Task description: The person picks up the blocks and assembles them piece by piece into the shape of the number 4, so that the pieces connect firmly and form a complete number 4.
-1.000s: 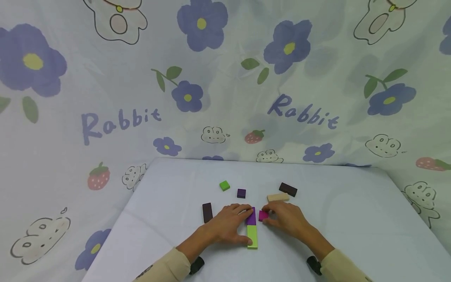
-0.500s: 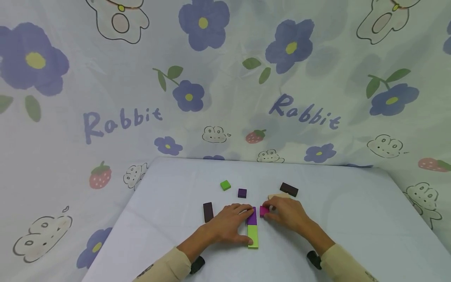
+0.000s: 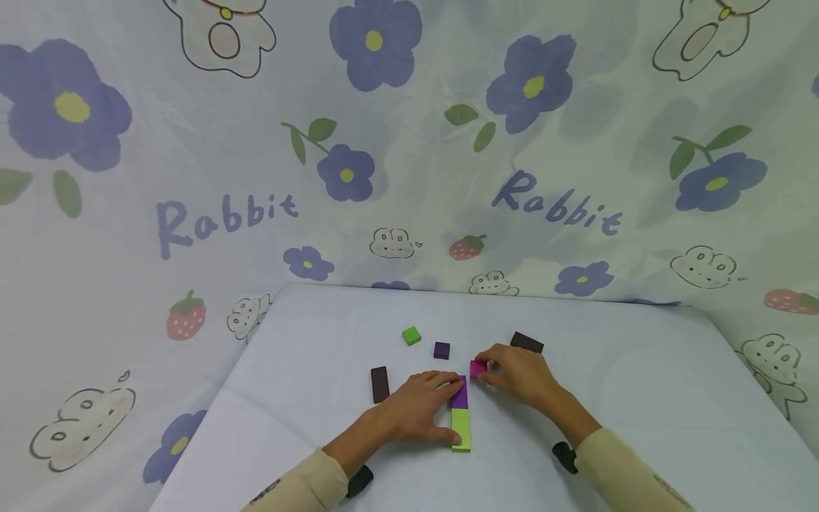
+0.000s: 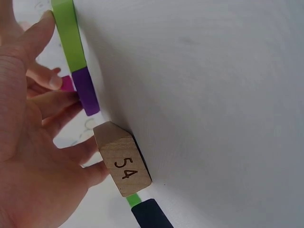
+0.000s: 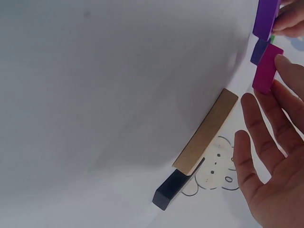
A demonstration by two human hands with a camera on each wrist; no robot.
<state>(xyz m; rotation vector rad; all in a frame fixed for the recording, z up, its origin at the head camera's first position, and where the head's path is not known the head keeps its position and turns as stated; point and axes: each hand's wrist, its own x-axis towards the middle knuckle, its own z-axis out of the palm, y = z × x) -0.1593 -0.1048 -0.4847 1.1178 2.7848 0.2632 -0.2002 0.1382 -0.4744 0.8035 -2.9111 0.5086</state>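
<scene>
My right hand pinches a small magenta block between thumb and fingers, just beyond and right of the far end of a purple block. That purple block lies end to end with a lime green block. My left hand rests along their left side, thumb against the lime block and index finger against the purple one. Close by its other fingertips in the left wrist view stands a bare wooden block marked 54, hidden under the hand in the head view.
Farther back on the white table lie a green block and a dark purple block. Dark brown blocks lie left and back right. A beige block, covered by my right hand in the head view, adjoins the latter.
My right hand has moved away from me with the magenta block, from beside the purple block to past its far end, covering the beige block. My left hand stays in place.
</scene>
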